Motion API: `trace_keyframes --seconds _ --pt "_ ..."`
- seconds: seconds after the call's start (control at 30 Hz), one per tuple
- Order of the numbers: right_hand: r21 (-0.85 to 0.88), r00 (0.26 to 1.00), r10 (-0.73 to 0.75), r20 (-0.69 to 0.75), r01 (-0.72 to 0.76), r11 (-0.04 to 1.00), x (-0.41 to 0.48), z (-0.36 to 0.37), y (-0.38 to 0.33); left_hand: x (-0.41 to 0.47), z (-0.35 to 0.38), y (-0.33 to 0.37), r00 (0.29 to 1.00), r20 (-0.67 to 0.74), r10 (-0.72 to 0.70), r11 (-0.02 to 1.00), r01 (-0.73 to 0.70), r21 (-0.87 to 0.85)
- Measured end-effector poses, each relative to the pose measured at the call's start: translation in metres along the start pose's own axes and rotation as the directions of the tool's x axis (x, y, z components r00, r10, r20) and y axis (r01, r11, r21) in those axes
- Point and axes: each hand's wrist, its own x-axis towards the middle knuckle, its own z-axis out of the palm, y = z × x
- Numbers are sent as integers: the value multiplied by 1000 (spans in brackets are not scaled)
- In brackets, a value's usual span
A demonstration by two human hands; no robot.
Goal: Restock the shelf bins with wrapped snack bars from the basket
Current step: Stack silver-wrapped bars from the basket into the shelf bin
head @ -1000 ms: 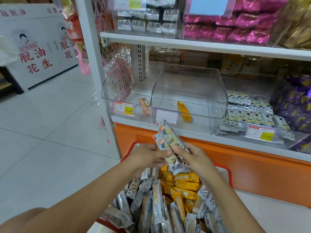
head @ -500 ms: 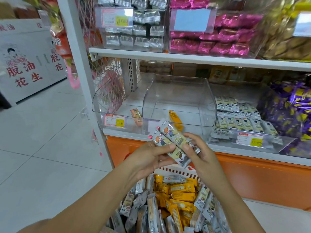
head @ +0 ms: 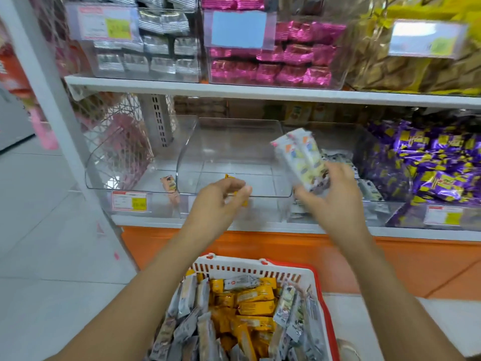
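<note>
At the left end of the lower shelf (head: 156,220), the first clear bin (head: 109,162) holds one peach-wrapped bar (head: 170,184). The middle bin (head: 229,142) holds one orange bar (head: 228,176), half hidden behind the left hand (head: 218,204), whose fingers curl loosely around nothing. The right hand (head: 335,204) grips two white wrapped snack bars (head: 299,157) in front of the third bin (head: 346,136), which holds more of the same, while the red-and-white basket (head: 260,268) below is heaped with orange and white bars, too many to count.

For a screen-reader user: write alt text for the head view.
The right hand holds white wrapped snack bars up before clear shelf bins; the left hand hovers empty beside it, above a red basket full of bars.
</note>
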Motion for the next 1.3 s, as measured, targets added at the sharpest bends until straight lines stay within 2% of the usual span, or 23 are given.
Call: trace_keyframes --seconds 0.07,0.13,0.23,0.37,0.6,0.73,0.87,1.0,1.07,1.2,1.3 --pt "-103 992 127 -1 -126 987 32 -11 26 5 5 -15 998 22 66 948 -69 312" --pt "-182 961 274 46 -262 948 65 -16 54 8 10 -25 994 104 46 897 -87 434" --pt "-309 904 413 110 -364 879 108 -15 98 12 15 -28 989 135 51 870 -111 480" --pt "-385 882 459 112 -387 838 151 -9 140 15 16 -28 989 138 61 866 -121 485" --pt "-601 890 424 165 -250 759 184 24 168 16 13 -30 984 163 70 858 -143 494" --pt "-630 897 412 160 -229 742 190 37 176 16 14 -31 986 149 68 861 -134 491" --pt "-614 888 398 229 -185 767 190 41 175 15 14 -31 986 151 68 860 -134 493" --pt "-568 878 252 407 28 822 182 36 168 15 14 -31 987 150 63 858 -131 496" --pt "-551 856 229 464 76 831 180 33 168 15 14 -31 986 152 62 856 -131 500" --pt "-580 808 273 522 101 808 183 34 180 14 13 -29 985 165 58 848 -136 513" --pt "-584 815 277 510 91 807 183 37 180 13 12 -28 984 173 49 845 -133 519"
